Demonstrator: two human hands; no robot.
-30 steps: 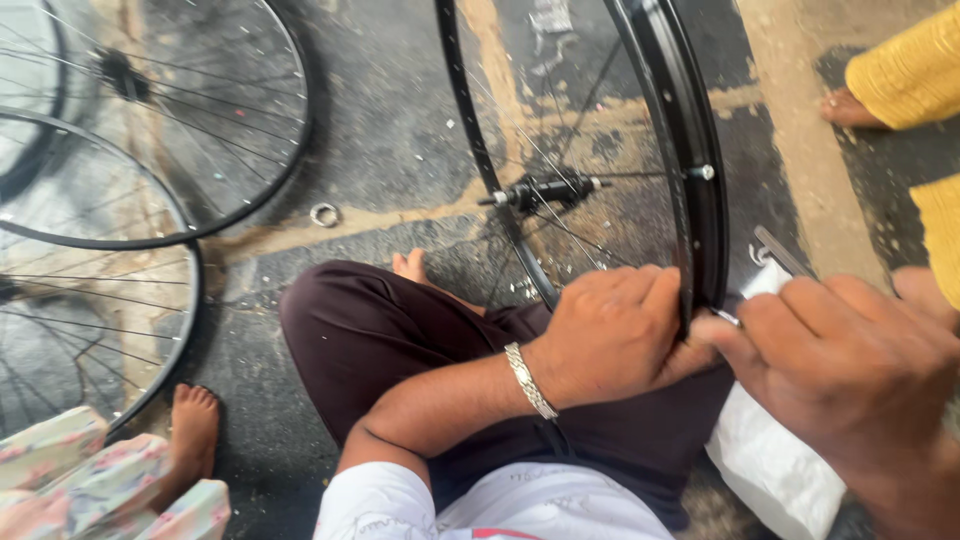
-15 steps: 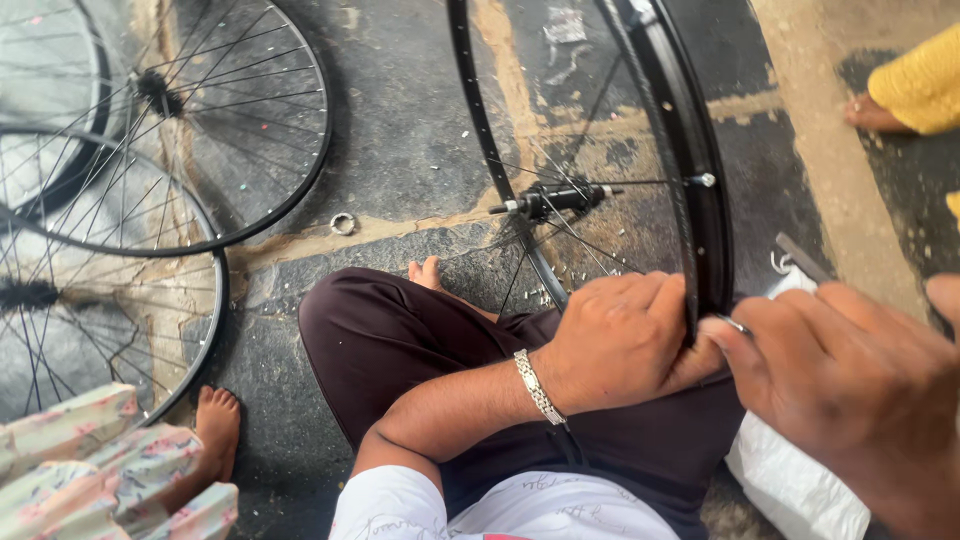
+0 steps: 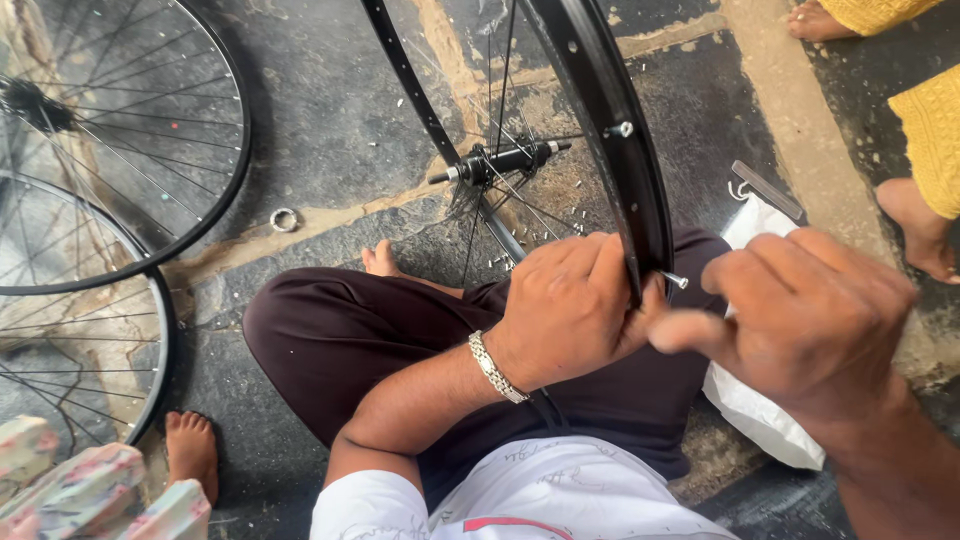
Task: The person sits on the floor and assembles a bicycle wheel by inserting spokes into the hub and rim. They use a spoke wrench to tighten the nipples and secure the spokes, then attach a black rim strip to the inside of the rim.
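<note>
I sit cross-legged on the floor with a black bicycle wheel rim (image 3: 610,120) standing upright over my lap. My left hand (image 3: 570,305) grips the rim's lower edge, a metal bracelet on its wrist. My right hand (image 3: 800,320) is just right of the rim, fingers pinched at a small silver spoke nipple (image 3: 676,280) sticking out of the rim. A second nipple (image 3: 620,129) shows higher on the rim. The hub (image 3: 500,160) with its spokes sits behind the rim.
Two finished spoked wheels (image 3: 150,200) lie on the floor at left. A small metal ring (image 3: 284,219) lies near them. A white bag (image 3: 760,400) and a flat metal tool (image 3: 768,190) are at right. Other people's bare feet (image 3: 190,450) and yellow clothing (image 3: 930,130) are nearby.
The view has shifted, so the wheel now stands nearer the middle. My right hand has moved left to the nipple at the rim. My left hand keeps its grip.
</note>
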